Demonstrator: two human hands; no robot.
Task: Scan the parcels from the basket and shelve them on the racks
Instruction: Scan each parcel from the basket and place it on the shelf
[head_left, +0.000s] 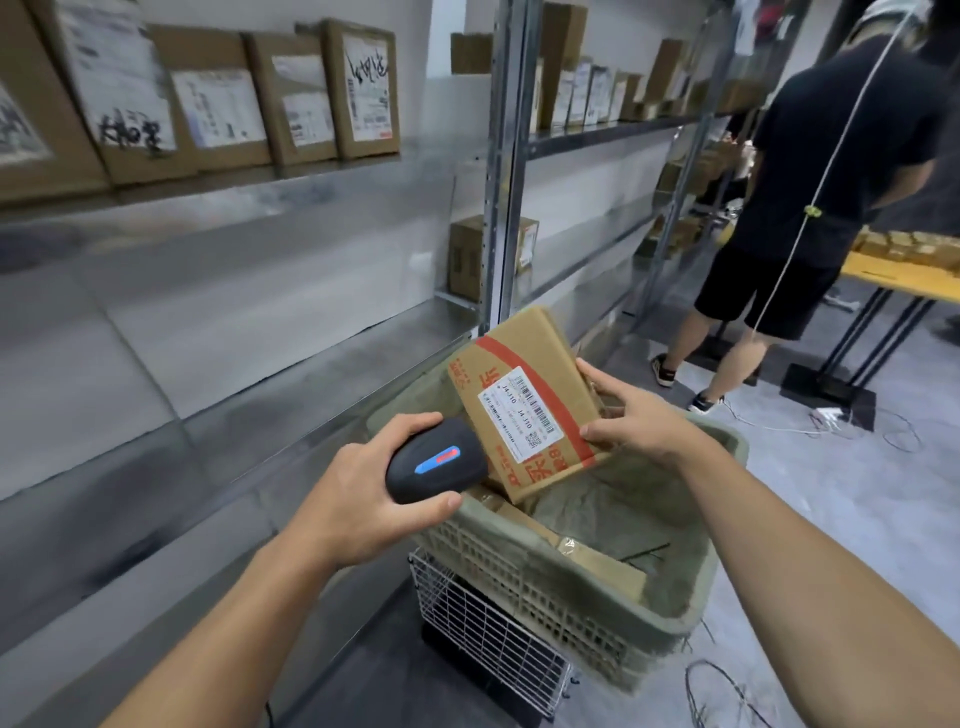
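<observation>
My right hand (631, 415) grips a flat cardboard parcel (524, 364) with red tape and a white barcode label, tilted up over the basket (571, 597). My left hand (363, 493) holds a black handheld scanner (436, 460) with a blue and red strip, its nose right at the parcel's lower left edge. The basket is a beige plastic crate lined with a green sack, resting on a wire cart (488, 629). More brown parcels (587, 556) lie inside it. The metal racks (260, 332) run along the left.
Several labelled boxes (291, 98) stand on the upper shelf and further racks. One box (467, 254) sits by the rack upright (498, 171). Another person (826, 182) in black stands at the right beside a yellow table (898, 283). Cables and a power strip (831, 415) lie on the floor.
</observation>
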